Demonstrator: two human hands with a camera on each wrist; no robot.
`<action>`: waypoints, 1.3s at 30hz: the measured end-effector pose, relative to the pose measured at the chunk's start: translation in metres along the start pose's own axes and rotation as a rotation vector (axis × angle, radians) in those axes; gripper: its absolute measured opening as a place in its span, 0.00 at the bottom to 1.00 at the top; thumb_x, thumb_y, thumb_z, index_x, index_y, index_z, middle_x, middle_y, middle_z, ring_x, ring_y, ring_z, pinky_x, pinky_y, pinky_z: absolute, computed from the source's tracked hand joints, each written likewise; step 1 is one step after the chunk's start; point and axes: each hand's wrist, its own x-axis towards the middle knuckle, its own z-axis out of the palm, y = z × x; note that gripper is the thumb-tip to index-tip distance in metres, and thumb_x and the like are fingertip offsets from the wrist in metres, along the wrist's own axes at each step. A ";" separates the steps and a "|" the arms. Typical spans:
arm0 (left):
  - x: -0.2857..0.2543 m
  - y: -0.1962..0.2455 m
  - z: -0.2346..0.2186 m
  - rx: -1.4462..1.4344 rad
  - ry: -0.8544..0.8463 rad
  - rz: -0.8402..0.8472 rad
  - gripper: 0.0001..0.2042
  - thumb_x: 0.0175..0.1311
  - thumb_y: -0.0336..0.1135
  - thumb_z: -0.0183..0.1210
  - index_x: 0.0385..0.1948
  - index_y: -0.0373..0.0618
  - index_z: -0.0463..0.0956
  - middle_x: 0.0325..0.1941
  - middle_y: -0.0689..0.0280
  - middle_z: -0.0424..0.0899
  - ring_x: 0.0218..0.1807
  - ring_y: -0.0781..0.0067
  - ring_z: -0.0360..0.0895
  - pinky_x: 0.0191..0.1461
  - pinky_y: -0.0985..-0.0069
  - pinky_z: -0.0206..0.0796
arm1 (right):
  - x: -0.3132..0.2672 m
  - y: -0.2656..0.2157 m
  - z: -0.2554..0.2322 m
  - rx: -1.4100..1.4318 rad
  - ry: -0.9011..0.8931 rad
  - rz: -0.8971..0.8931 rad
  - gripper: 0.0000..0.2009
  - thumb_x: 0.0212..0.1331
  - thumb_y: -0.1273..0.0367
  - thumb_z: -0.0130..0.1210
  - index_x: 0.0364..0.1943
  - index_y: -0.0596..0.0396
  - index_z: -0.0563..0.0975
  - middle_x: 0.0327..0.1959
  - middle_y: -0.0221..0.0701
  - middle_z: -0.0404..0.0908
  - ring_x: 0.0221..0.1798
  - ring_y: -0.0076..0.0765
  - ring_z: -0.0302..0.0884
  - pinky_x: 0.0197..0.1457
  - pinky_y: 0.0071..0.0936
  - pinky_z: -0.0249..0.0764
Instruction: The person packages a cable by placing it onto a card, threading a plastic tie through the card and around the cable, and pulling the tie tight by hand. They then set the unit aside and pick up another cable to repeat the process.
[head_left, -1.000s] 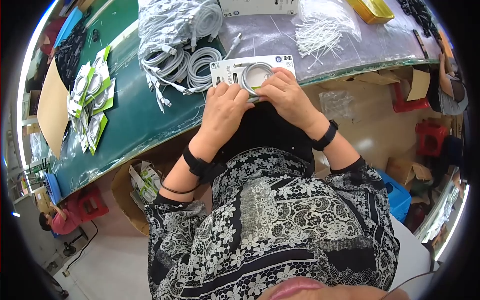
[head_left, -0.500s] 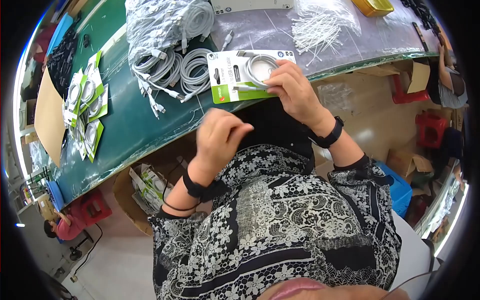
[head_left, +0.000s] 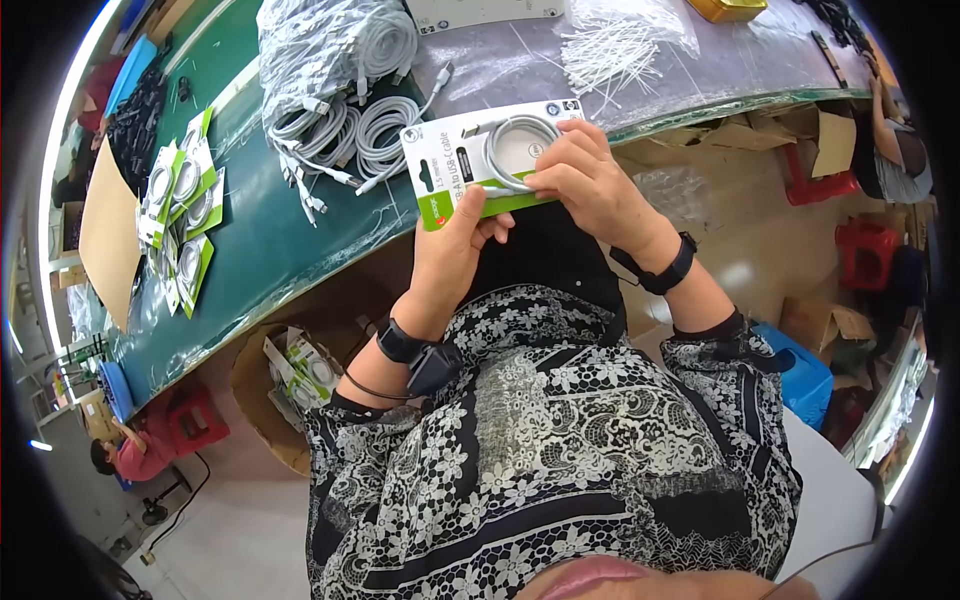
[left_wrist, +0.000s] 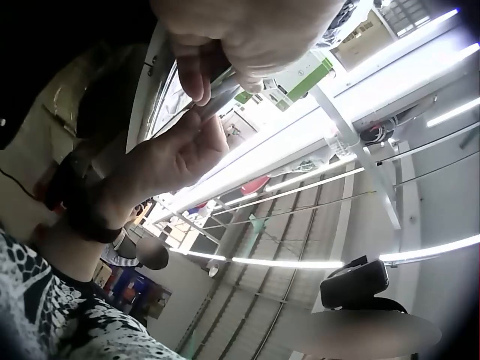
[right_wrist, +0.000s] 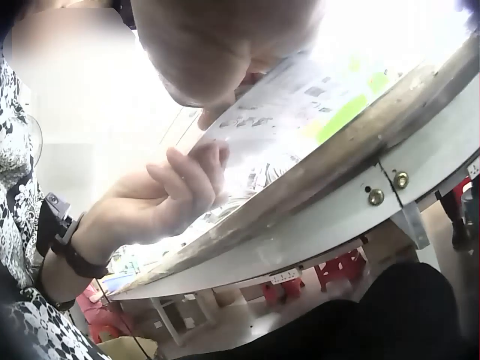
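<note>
A white and green USB-C cable packaging card [head_left: 432,165], with a coiled grey cable [head_left: 490,155] on its front, is held up at the table's near edge. My left hand [head_left: 452,255] pinches the card's lower left corner, thumb on the front and fingers behind it. At the card's right end my right hand [head_left: 595,190] grips the edge beside the coil. In the right wrist view the card's back [right_wrist: 277,112] faces the camera, between the close right hand [right_wrist: 225,45] and the left hand [right_wrist: 169,195].
Loose grey cables [head_left: 385,140] and a bagged cable pile [head_left: 320,50] lie behind the card. White cable ties [head_left: 610,55] spread to the right. Several packed cards [head_left: 185,190] lie at left beside a cardboard sheet [head_left: 108,225]. A carton [head_left: 262,400] with more packs stands below the table.
My left hand came off the card, swung down toward the body, then returned to pinch its lower left corner. The right hand kept its hold; the card now tilts slightly.
</note>
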 end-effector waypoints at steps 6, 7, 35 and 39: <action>-0.003 0.002 -0.006 0.186 0.032 0.040 0.10 0.69 0.33 0.56 0.44 0.35 0.73 0.35 0.60 0.81 0.27 0.75 0.76 0.27 0.80 0.67 | -0.002 0.004 -0.004 0.009 -0.021 -0.059 0.09 0.49 0.74 0.63 0.35 0.52 0.78 0.34 0.27 0.76 0.43 0.37 0.74 0.67 0.45 0.65; -0.002 0.002 -0.012 0.264 0.035 0.040 0.10 0.69 0.33 0.56 0.43 0.35 0.74 0.34 0.60 0.81 0.27 0.75 0.76 0.26 0.80 0.66 | -0.002 0.004 -0.006 0.002 -0.023 -0.064 0.09 0.48 0.74 0.63 0.35 0.52 0.78 0.34 0.27 0.76 0.43 0.37 0.74 0.68 0.44 0.64; 0.007 0.030 -0.024 -0.558 0.066 -0.091 0.12 0.72 0.34 0.52 0.51 0.40 0.70 0.41 0.64 0.77 0.30 0.78 0.69 0.29 0.84 0.62 | 0.026 0.038 -0.032 -0.156 0.131 0.340 0.04 0.51 0.72 0.62 0.26 0.51 0.77 0.31 0.24 0.78 0.42 0.33 0.72 0.52 0.30 0.62; 0.019 0.038 -0.008 -0.997 -0.090 -0.227 0.13 0.72 0.35 0.51 0.51 0.39 0.69 0.39 0.66 0.72 0.32 0.80 0.65 0.31 0.85 0.61 | 0.035 0.033 -0.024 -0.120 0.200 0.247 0.05 0.51 0.74 0.63 0.27 0.51 0.77 0.33 0.24 0.81 0.43 0.33 0.73 0.53 0.29 0.62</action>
